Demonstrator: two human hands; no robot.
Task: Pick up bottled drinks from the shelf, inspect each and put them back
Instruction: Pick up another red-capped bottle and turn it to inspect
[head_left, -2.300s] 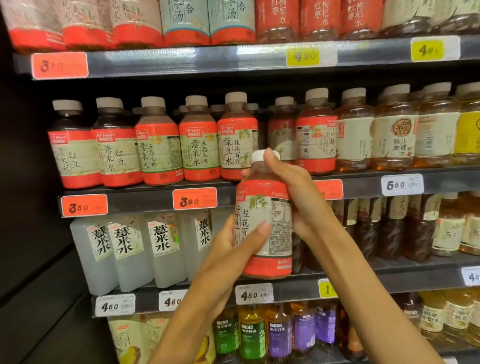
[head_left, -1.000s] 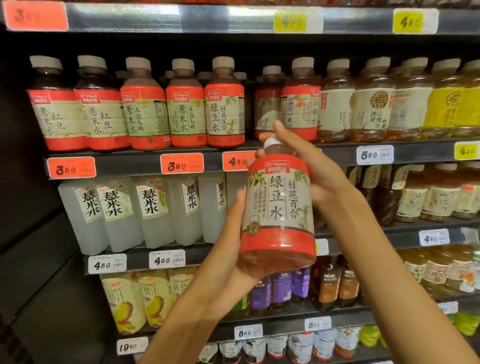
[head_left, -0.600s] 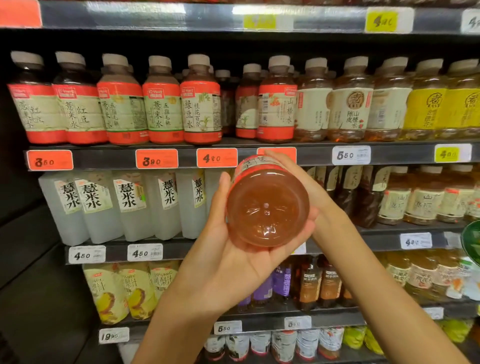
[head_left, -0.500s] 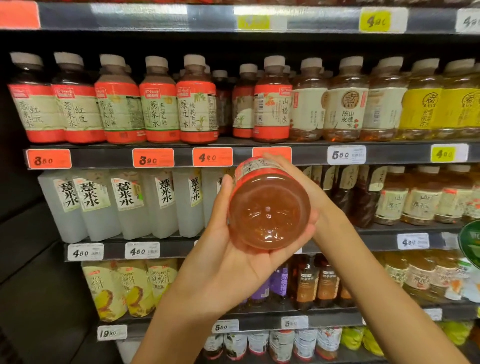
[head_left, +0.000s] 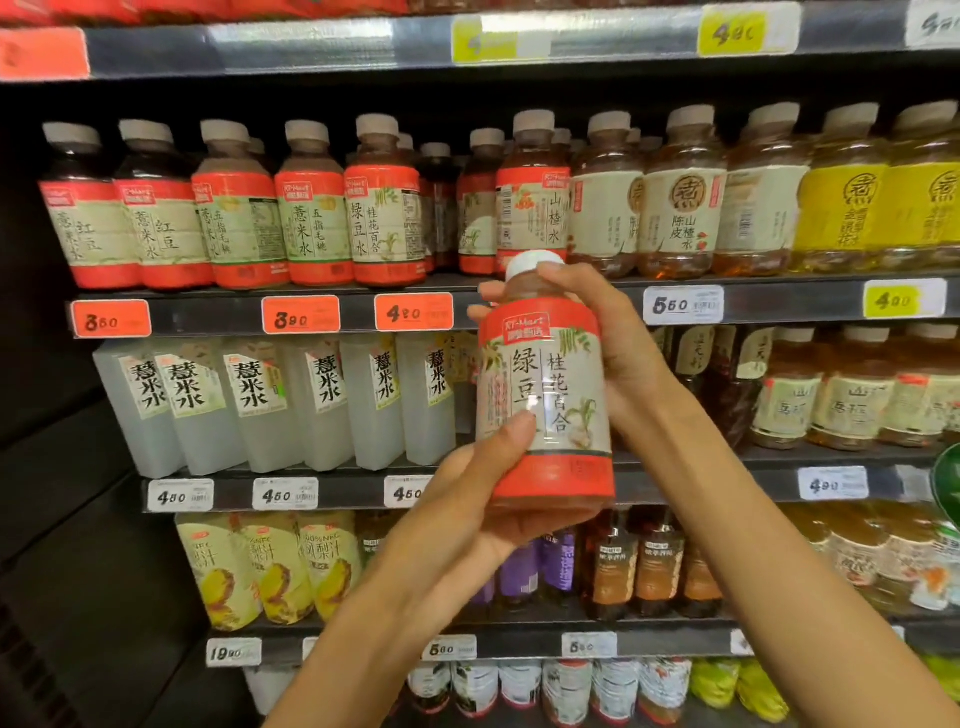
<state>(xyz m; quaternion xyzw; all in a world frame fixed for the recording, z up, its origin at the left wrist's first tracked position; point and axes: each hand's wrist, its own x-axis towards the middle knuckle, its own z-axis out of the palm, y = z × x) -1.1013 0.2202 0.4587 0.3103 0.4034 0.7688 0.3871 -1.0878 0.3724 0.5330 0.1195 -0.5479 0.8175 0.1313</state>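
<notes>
- The bottle (head_left: 545, 395), red-labelled with a white cap, is upright in front of the shelves, held in both hands at about the level of the second shelf's price tags, its front label facing the camera.
- The left hand (head_left: 483, 499) cups the base from below, its thumb (head_left: 511, 431) pressed on the lower part of the label. The right hand (head_left: 608, 332) wraps the back and shoulder, with fingertips curled over the neck just under the cap.
- Judging from this pose, the step in hand is the inspection, probably near its end, with the return to the shelf (head_left: 519, 312) to follow.
- To read the label well, the left thumb would do better slid down onto the red band, since it covers part of the print.
- Any turning is best done by the right hand at the neck while the left palm carries the weight; the plastic wrap looks smooth, so a loose pinch could slip.
- The likely home is the dark gap (head_left: 441, 218) in the row above, between a bottle with the same label (head_left: 382, 218) and the hawthorn bottle (head_left: 532, 208); another bottle stands deeper in it.
- For the return, a one-hand grip round the body suits, going in base first and level, clear of both neighbours, label turned outward.
</notes>
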